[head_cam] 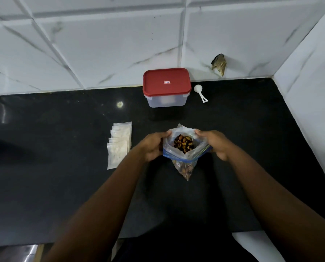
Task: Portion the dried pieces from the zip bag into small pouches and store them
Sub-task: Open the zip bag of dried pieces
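Head view: red lid point(158, 80) bears a small label point(167, 82) (unreadable).

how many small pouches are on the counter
About 5: the pouches lie fanned in one overlapping stack on the counter, left of the zip bag. More may be hidden underneath.

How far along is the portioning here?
Barely started. Done: the zip bag is open. In hand: the left hand and right hand hold its mouth apart, dried pieces showing. Remaining: the pouches lie stacked, apparently unfilled; the scoop lies beside the container, whose red lid is on.
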{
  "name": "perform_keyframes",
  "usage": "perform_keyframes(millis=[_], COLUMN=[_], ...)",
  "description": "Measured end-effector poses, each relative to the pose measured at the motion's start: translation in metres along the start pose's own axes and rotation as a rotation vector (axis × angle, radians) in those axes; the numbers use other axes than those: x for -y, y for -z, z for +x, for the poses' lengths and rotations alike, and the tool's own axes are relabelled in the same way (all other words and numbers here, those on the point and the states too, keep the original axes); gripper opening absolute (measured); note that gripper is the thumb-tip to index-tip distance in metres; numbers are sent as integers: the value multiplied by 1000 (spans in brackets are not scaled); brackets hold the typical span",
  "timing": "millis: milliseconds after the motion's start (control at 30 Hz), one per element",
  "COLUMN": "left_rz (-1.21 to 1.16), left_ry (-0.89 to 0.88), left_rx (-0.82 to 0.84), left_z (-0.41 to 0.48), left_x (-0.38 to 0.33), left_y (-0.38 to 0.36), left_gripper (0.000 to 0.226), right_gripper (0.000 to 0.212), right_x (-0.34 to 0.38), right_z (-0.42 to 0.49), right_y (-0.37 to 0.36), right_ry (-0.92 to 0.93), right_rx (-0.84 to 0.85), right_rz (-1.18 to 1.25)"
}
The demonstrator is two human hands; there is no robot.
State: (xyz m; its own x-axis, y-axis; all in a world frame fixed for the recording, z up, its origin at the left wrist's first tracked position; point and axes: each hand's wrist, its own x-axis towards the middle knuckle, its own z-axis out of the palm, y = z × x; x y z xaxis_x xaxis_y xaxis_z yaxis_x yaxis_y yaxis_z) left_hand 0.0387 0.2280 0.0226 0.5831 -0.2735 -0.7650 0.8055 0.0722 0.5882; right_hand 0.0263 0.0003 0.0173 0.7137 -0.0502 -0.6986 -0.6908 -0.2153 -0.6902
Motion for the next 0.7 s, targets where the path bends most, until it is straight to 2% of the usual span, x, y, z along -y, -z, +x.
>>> perform_keyframes(millis=[100,200,267,333,433,567,700], left_rz=[-206,-332,-324,-290,-156,35,157], left_ry=[74,123,108,86,47,2,6], left_rx=[72,39,-30,-86,-180,-297,-410], left_z=[0,4,6,10,11,5,-1], left_x=[3,8,10,13,15,25,34], left_y=[4,-1,-6,-8,-6,1,4], left_gripper=[31,25,23,25,42,46,53], right_gripper=[28,20,22,33,44,43,44], right_x=[-2,-3,-4,-7,-5,-8,-17], right_z=[9,14,14,15,8,-11,-25], right_y=[2,-2,-8,-10,-8,-1,1], right_ry=[-93,-178,-198,-174,-112,-32,-102], right_rx=[50,66,8,-83,-132,-232,-270], right_rz=[249,368,330,243,121,-75,-104])
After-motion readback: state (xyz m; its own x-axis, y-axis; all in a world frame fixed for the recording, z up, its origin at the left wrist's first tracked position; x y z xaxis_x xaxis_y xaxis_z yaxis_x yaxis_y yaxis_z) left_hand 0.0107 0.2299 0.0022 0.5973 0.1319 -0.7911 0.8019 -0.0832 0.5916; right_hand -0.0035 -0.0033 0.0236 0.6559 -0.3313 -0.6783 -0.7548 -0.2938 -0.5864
